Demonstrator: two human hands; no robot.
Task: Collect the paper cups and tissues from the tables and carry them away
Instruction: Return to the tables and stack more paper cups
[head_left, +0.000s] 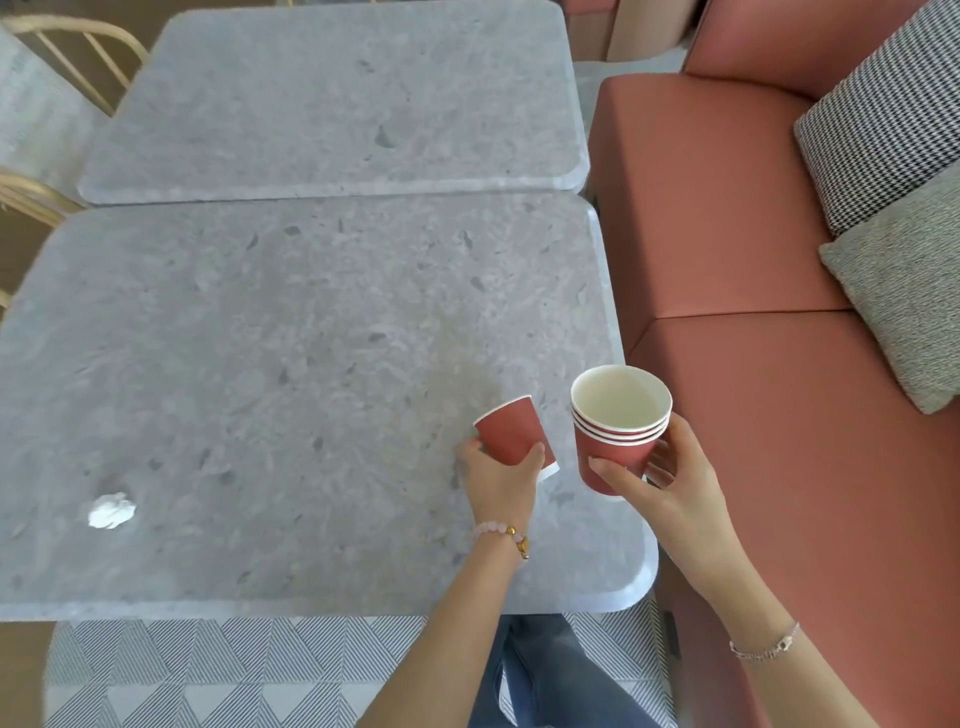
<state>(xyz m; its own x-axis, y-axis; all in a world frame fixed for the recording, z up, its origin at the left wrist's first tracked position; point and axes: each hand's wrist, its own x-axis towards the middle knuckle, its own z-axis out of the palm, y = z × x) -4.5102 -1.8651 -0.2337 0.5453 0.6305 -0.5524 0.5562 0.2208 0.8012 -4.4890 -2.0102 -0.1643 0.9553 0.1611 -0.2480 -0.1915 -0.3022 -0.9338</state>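
Observation:
My right hand (670, 488) holds a stack of several nested red paper cups (615, 431), upright, with white insides showing, just off the near table's right edge. My left hand (498, 478) grips a single red paper cup (511, 428), tilted with its mouth pointing down toward me, over the near grey stone table (260, 364). A crumpled white tissue (110, 510) lies on that table at the near left, well apart from both hands.
A second grey stone table (337, 104) stands behind the near one. A terracotta bench sofa (727, 234) with a houndstooth cushion (883, 114) and a grey cushion (904, 291) runs along the right. Rattan chairs (62, 57) stand at the left. A patterned rug (234, 670) lies below.

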